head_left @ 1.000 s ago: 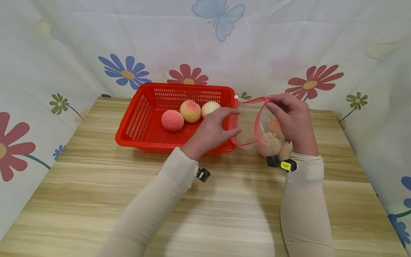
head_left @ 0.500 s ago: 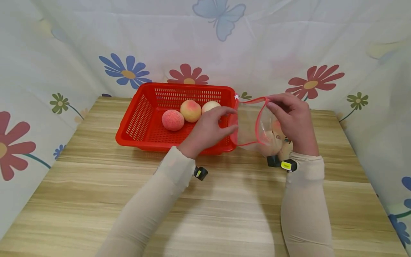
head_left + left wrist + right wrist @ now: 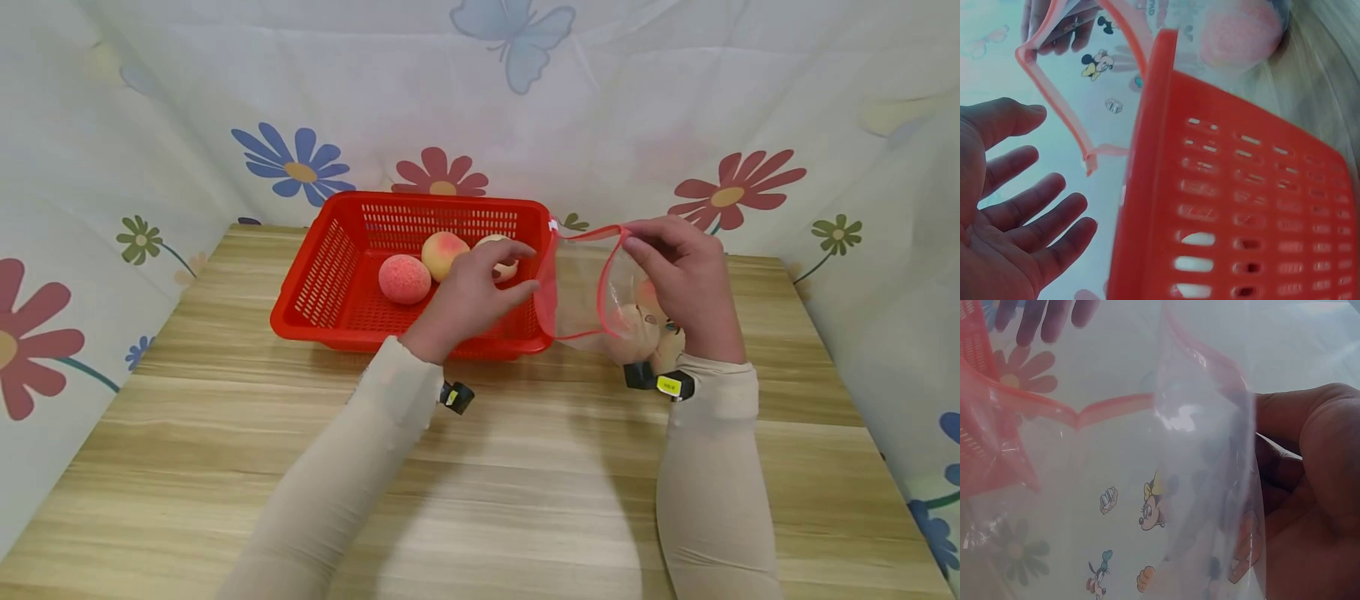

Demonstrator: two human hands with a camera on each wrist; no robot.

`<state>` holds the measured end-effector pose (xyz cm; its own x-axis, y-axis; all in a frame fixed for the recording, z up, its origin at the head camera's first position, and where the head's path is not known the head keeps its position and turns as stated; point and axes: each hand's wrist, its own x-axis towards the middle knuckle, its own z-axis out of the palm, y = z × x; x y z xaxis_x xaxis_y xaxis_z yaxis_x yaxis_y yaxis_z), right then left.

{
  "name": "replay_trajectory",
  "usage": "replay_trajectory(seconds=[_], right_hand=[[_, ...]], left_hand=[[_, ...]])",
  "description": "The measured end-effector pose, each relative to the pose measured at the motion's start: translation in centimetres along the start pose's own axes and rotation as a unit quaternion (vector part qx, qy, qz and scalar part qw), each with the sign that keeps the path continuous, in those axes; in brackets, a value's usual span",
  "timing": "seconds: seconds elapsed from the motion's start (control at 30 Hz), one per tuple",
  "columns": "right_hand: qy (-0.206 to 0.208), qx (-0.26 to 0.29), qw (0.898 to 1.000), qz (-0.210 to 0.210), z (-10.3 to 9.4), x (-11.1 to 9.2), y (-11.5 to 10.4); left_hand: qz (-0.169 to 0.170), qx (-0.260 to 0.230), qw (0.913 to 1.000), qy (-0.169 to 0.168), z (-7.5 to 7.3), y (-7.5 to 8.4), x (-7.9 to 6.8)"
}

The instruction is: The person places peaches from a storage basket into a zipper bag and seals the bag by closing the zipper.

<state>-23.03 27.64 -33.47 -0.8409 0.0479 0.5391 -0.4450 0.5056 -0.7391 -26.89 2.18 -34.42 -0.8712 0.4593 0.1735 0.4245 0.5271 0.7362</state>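
Note:
My left hand (image 3: 472, 292) hangs over the right part of the red basket (image 3: 345, 337), fingers spread and thumb apart, holding nothing. Below it a pale peach (image 3: 507, 270) is partly hidden. A yellow-pink peach (image 3: 441, 252) and a rough pink peach (image 3: 404, 280) lie further left in the basket. My right hand (image 3: 686, 283) pinches the pink-edged mouth of a clear zip bag (image 3: 573, 292) between thumb and fingers. The bag's mouth gapes toward the basket, its left edge against the basket's right end. Several peaches (image 3: 633, 333) show inside the bag. Cartoon prints cover the bag in the right wrist view.
The basket and bag rest on a wood-grain table (image 3: 525, 483). A flowered cloth (image 3: 615, 108) hangs behind and along both sides. Slotted basket walls (image 3: 1235, 181) stand close to the left hand in the left wrist view.
My left hand has drawn back left from the bag's mouth over the basket, uncovering more of the bag's edge and the pale peach. The right hand and bag have barely moved.

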Motion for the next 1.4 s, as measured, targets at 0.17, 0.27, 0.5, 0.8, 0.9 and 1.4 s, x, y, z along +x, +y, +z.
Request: replay_trajectory(seconds=[0.17, 0.27, 0.5, 0.8, 0.9, 1.4], right_hand=[[0.0, -0.002, 1.0, 0.005, 0.0, 0.0, 0.0], [-0.001, -0.004, 1.0, 0.005, 0.0, 0.0, 0.0], [-0.005, -0.006, 1.0, 0.009, -0.1, 0.0, 0.0], [-0.006, -0.007, 1.0, 0.012, -0.1, 0.1, -0.1], [-0.006, -0.01, 1.0, 0.017, 0.0, 0.1, -0.1], [-0.008, -0.012, 1.0, 0.027, 0.1, -0.1, 0.0]], left_hand=[[-0.001, 0.004, 0.9998, 0.02, -0.7, -0.4, 0.1], [-0.009, 0.0, 0.9994, 0.033, -1.4, -0.4, 0.1], [-0.061, -0.009, 0.9975, 0.035, -3.5, 0.1, 0.3], [-0.099, 0.008, 0.9948, 0.026, -6.6, 0.0, 0.8], [-0.102, 0.016, 0.9945, 0.018, -7.6, -0.1, 1.0], [-0.196, 0.038, 0.9793, -0.032, -10.8, -1.2, 2.5]])
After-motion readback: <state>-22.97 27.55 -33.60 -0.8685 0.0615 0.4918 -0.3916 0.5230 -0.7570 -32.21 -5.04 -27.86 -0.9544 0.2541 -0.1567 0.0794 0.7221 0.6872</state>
